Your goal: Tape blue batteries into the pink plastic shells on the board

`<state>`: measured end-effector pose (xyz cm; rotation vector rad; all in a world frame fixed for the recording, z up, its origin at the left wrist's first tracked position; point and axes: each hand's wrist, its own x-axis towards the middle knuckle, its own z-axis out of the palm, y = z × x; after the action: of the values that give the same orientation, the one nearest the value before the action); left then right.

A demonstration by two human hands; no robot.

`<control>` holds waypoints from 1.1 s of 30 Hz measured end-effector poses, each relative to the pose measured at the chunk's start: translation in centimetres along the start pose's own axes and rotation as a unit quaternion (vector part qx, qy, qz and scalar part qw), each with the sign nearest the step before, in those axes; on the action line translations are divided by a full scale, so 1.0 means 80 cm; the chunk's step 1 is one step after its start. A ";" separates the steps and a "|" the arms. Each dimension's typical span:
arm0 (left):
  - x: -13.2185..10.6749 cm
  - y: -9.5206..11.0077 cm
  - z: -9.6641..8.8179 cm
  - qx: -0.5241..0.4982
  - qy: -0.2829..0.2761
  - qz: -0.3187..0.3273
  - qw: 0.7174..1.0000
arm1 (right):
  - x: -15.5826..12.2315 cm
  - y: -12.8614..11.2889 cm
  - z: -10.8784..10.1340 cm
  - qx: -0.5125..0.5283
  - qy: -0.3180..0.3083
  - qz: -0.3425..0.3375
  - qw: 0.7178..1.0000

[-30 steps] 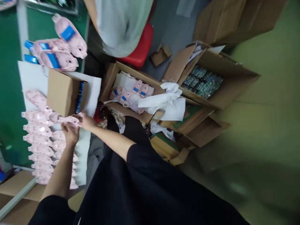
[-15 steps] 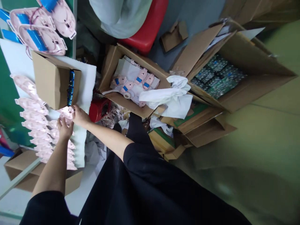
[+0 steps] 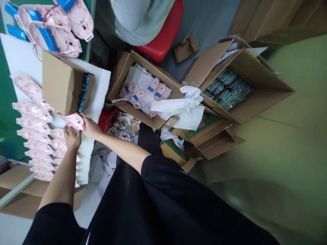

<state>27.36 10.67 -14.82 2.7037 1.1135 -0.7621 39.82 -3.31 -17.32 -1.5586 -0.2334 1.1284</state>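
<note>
With left hand [image 3: 73, 137] and right hand [image 3: 90, 128] part-curled, fingers nearly closed, pinching a pink shell [image 3: 74, 119] by its lower edge and right end, left of the frame at mid-height. Could slip from so shallow a hold, or catch on the cardboard box [image 3: 58, 83] just above and jostle the blue cells [image 3: 83, 93] at its open side. Might also, if dropped, disturb the rows of pink shells [image 3: 35, 123] toward lower left on the white sheet [image 3: 99, 102].
</note>
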 end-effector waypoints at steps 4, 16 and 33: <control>-0.006 -0.019 0.011 -0.024 0.059 0.016 0.998 | 0.001 0.009 -0.023 -0.016 0.012 -0.053 0.998; 0.009 -0.062 0.033 -0.115 0.118 0.050 0.985 | -0.090 0.088 -0.010 -0.039 0.137 0.057 0.988; -0.406 -0.179 0.189 -0.296 0.222 -0.268 0.890 | -0.164 0.216 -0.023 -0.423 -0.120 0.152 0.885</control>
<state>-8.17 -3.77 -10.78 2.0886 1.8606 0.1918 27.27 -19.21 -25.21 -2.2704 -0.7475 1.5888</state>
